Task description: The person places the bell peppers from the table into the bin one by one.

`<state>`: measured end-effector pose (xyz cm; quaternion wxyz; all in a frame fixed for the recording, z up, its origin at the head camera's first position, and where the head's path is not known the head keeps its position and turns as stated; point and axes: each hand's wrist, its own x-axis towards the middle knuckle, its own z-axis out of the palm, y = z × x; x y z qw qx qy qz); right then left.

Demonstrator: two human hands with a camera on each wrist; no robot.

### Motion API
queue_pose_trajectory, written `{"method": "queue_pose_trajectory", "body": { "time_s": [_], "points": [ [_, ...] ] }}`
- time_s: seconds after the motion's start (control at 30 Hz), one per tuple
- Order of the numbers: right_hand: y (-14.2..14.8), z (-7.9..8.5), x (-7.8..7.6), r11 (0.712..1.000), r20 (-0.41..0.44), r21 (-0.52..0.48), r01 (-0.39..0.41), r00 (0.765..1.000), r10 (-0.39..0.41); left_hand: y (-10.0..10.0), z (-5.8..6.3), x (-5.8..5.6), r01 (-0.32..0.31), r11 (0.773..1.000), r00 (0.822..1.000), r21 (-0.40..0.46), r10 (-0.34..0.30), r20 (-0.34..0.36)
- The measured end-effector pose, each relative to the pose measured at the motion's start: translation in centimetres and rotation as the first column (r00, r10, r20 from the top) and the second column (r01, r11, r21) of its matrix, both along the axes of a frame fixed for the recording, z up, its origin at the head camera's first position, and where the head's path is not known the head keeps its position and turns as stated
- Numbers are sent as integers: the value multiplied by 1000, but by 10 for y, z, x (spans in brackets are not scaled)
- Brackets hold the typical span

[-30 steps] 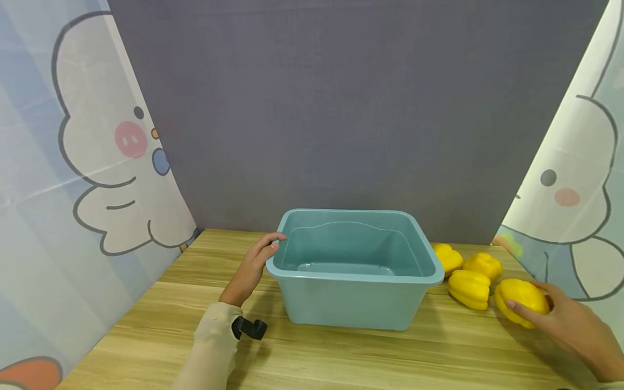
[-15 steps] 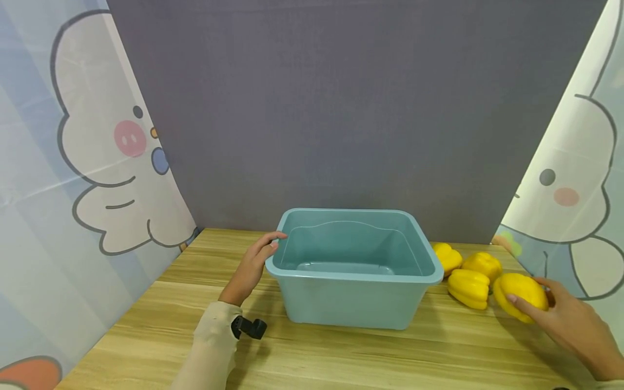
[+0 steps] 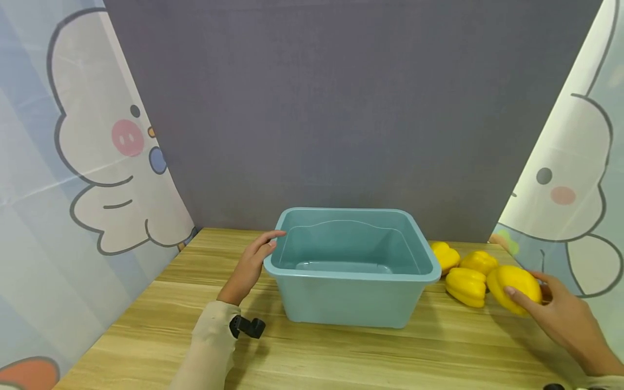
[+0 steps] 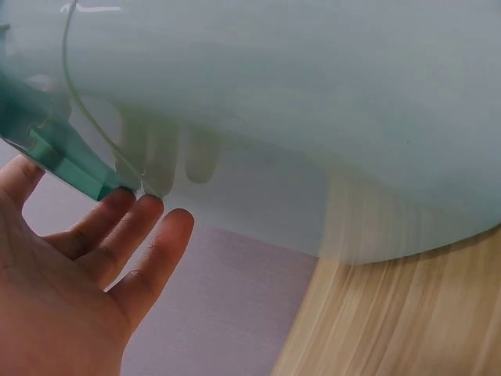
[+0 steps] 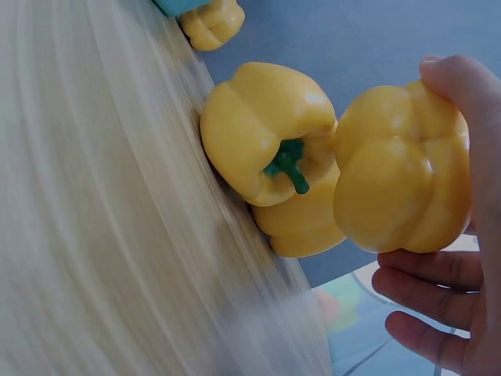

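A light blue-green plastic bin (image 3: 356, 298) stands on the wooden table. My left hand (image 3: 248, 265) rests at its left rim; in the left wrist view its fingers (image 4: 156, 258) are fairly straight and their tips touch the bin's wall. My right hand (image 3: 565, 314) holds a yellow bell pepper (image 3: 517, 287) between thumb and fingers, just off the table. In the right wrist view the held pepper (image 5: 399, 172) overlaps another bell pepper (image 5: 262, 125) with a green stem; whether they touch I cannot tell.
Several yellow bell peppers, including a front one (image 3: 466, 287), a back one (image 3: 480, 261) and one partly behind the bin's rim (image 3: 444, 255), lie right of the bin. A grey panel (image 3: 351, 108) closes off the back; printed curtains (image 3: 97, 151) flank both sides.
My right hand has raised the yellow bell pepper slightly and moved it a little left toward the other peppers. The left hand stays at the bin's rim.
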<state>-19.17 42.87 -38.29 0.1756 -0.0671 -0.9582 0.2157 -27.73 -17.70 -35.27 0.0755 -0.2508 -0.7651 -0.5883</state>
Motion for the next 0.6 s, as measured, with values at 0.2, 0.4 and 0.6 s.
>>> {"method": "queue_pose_trajectory", "body": {
  "time_s": [0.2,0.4,0.6],
  "points": [
    [-6,2,0,999,-40,-33,-15,999,14,0,0,2,-6,1000,1000,3,6,2],
    [-9,6,-1,997,-80,-68,-21,997,16,2,2,3,-8,1000,1000,7,8,-1],
    [-12,13,-6,996,-99,-86,-40,995,32,4,3,4,-17,1000,1000,8,17,5]
  ]
}}
